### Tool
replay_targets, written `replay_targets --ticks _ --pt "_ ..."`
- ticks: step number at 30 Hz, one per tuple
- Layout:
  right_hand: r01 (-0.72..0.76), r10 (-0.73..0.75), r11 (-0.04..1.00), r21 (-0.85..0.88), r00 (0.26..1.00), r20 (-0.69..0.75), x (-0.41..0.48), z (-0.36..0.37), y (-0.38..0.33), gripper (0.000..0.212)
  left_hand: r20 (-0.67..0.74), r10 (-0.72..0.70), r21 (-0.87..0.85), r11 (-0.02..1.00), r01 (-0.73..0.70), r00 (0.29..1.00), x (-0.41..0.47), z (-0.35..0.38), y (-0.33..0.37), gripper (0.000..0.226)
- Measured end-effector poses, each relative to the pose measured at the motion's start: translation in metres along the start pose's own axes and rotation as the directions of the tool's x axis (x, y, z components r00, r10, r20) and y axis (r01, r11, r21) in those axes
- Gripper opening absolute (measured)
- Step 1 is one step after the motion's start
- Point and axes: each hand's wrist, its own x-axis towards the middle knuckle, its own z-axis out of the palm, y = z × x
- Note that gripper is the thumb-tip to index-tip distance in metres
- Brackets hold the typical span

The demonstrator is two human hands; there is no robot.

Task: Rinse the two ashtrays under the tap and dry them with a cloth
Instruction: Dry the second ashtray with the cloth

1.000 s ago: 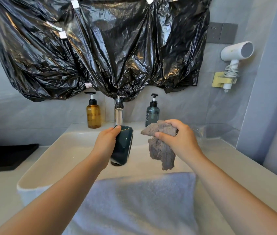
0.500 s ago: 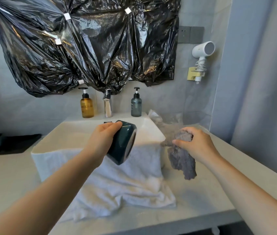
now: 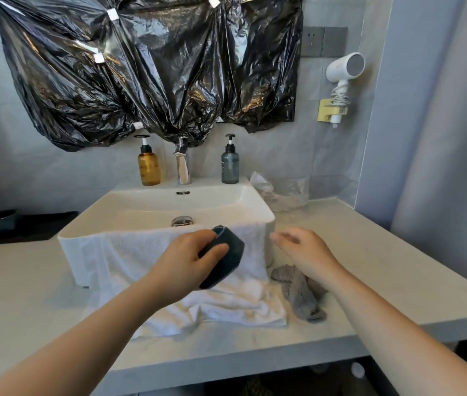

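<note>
Ashtray point(image 3: 226, 261) gripped on edge in your left hand point(image 3: 183, 261), fingers and thumb curled round its wall, before the towel-draped sink point(image 3: 68, 238). Right hand point(image 3: 303, 250) spread, holding nothing, above the grey cloth point(image 3: 300, 295). Drying looks finished: set it flat, well inboard of the counter point(image 3: 369, 267) front edge; the right side offers room.

Glossy plastic sheet point(image 3: 155, 67), fluffy towel point(image 3: 140, 252), rough grey cloth point(image 3: 300, 292), perhaps glazed ashtray point(image 3: 235, 260).

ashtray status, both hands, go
Left hand grips dark ashtray over white towel at sink front. Right hand open, empty, above grey cloth lying on counter. Nothing blocks the cloth.
</note>
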Motion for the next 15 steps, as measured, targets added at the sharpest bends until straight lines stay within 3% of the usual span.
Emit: replay_targets --ticks 3,4,6,12,15 --pt "-0.246 0.104 0.870 0.428 0.939 0.328 -0.002 0.014 -0.036 0.050 0.056 0.321 0.348 0.881 -0.320 0.945 -0.006 -0.007 -0.002 0.033" --pt "-0.331 0.118 0.826 0.456 0.893 0.435 -0.004 0.018 -0.045 0.053 0.099 0.413 0.416 0.809 -0.415 0.905 -0.006 -0.011 -0.003 0.030" --pt "-0.355 0.091 0.832 0.426 0.845 0.527 -0.006 0.027 -0.054 0.053 0.192 0.499 0.492 0.696 -0.522 0.845 -0.006 -0.017 -0.005 0.024" --pt "-0.184 -0.012 0.872 0.454 0.918 0.395 -0.007 0.046 -0.058 0.034 0.280 0.502 0.594 0.579 -0.559 0.818 -0.009 -0.032 -0.013 0.029" --pt "-0.105 -0.062 0.889 0.446 0.937 0.344 -0.005 0.054 -0.058 0.039 0.221 0.472 0.576 0.643 -0.504 0.854 -0.017 -0.037 -0.015 0.028"
